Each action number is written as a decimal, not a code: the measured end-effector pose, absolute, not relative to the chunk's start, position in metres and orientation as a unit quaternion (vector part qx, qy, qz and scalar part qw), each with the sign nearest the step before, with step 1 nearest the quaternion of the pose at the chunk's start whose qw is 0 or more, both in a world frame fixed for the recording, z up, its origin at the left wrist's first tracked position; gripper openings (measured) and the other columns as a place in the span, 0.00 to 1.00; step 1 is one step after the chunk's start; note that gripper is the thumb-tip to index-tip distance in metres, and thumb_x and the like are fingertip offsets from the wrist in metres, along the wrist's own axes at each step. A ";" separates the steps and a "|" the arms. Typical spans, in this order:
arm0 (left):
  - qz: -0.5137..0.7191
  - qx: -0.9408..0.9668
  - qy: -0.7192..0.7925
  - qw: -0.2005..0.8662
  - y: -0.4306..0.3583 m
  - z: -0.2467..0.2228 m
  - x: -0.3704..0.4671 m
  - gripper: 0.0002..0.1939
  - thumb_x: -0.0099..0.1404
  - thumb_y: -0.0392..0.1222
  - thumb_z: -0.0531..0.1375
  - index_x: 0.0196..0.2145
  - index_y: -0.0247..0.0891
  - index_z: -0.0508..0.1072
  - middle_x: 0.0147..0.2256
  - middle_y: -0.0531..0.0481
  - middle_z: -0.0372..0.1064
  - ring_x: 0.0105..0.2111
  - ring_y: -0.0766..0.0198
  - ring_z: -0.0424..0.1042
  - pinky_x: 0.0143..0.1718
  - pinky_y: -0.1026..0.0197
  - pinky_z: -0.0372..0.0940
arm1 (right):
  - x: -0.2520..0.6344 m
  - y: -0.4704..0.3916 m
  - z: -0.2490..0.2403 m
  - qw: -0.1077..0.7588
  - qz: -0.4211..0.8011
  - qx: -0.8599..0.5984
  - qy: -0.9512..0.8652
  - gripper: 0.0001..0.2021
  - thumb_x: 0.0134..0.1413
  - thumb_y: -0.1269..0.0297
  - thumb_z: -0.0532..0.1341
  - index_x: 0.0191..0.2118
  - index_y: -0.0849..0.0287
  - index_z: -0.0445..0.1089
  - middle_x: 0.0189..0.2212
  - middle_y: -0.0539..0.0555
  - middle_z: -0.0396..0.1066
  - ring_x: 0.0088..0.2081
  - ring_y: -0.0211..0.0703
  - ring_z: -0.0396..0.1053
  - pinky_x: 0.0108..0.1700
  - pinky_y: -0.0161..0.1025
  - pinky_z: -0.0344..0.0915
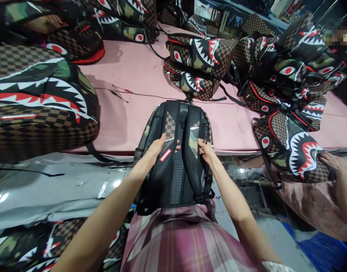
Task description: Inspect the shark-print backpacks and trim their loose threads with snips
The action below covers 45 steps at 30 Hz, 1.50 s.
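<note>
In front of me a black backpack [177, 177] leans against the table edge with its strap side facing me. Brown check and camouflage panels show on its two shoulder straps. My left hand [159, 146] grips the left strap [169, 130], just above a small red label. My right hand [206, 148] is closed around the outer edge of the right strap [193, 139]. The bag's front is turned away and hidden, and its bottom rests near my lap.
Pink table [133, 71] ahead carries pens [119, 96], a large shark-mouth backpack [37, 102] at left, two stacked bags [200, 56] and a heap [292, 71] at right. Another person's hand [333, 162] touches a bag [295, 147]. More bags [28, 245] lie low at left.
</note>
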<state>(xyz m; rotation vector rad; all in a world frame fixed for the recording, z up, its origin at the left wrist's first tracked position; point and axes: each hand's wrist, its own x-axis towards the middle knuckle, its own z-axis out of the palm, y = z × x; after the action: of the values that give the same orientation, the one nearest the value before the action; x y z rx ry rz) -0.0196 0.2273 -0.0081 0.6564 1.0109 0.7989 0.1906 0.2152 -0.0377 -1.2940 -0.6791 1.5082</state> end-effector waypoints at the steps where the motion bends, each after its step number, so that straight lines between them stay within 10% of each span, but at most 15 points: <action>1: 0.381 0.307 0.468 0.736 0.223 -0.009 -0.019 0.23 0.68 0.50 0.46 0.39 0.27 0.71 0.35 0.38 0.75 0.33 0.60 0.75 0.34 0.62 0.70 | 0.190 0.215 -0.038 0.500 0.624 -0.531 -0.279 0.18 0.38 0.55 0.67 0.22 0.57 0.56 0.11 0.38 0.46 0.13 0.26 0.40 0.16 0.31 0.40; 8: 0.416 0.331 0.532 0.659 0.164 -0.025 -0.016 0.16 0.66 0.48 0.51 0.38 0.32 0.68 0.28 0.45 0.75 0.27 0.61 0.75 0.30 0.62 0.70 | 0.189 0.211 -0.037 0.513 0.622 -0.522 -0.276 0.19 0.36 0.54 0.67 0.21 0.57 0.56 0.10 0.37 0.45 0.12 0.26 0.39 0.15 0.30 0.40; 17: 0.364 0.204 0.433 0.799 0.123 -0.026 -0.045 0.22 0.67 0.50 0.49 0.48 0.30 0.67 0.56 0.35 0.60 0.45 0.51 0.71 0.49 0.50 0.64 | 0.190 0.199 -0.035 0.508 0.602 -0.537 -0.301 0.22 0.39 0.50 0.66 0.19 0.57 0.53 0.11 0.38 0.45 0.12 0.26 0.41 0.14 0.29 0.42; 25: 0.358 0.142 0.372 0.844 0.131 -0.035 -0.053 0.22 0.68 0.49 0.46 0.49 0.32 0.68 0.59 0.38 0.54 0.51 0.50 0.66 0.55 0.48 0.58 | 0.178 0.113 -0.028 0.408 0.617 -0.580 -0.341 0.24 0.36 0.45 0.66 0.19 0.57 0.54 0.10 0.39 0.47 0.12 0.26 0.43 0.14 0.29 0.41; 39: 0.360 0.098 0.367 0.852 0.126 -0.018 -0.051 0.24 0.69 0.48 0.43 0.51 0.30 0.67 0.57 0.38 0.58 0.49 0.52 0.68 0.50 0.53 0.63 | 0.193 0.049 -0.026 0.321 0.651 -0.604 -0.329 0.23 0.40 0.43 0.64 0.23 0.61 0.60 0.25 0.57 0.74 0.13 0.24 0.38 0.16 0.32 0.33; 45: 0.384 0.280 0.440 0.762 0.131 0.013 -0.058 0.17 0.61 0.45 0.57 0.45 0.32 0.70 0.47 0.38 0.69 0.35 0.58 0.75 0.33 0.62 0.70 | 0.188 0.055 -0.004 0.375 0.616 -0.610 -0.328 0.23 0.39 0.45 0.65 0.27 0.62 0.65 0.22 0.56 0.73 0.19 0.36 0.63 0.19 0.31 0.54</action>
<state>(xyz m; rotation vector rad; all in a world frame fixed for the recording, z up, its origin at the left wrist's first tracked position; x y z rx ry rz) -0.0584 0.1314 0.0133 0.6092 0.9562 0.8361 0.1879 0.0551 -0.0039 -1.5608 -0.8397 1.5761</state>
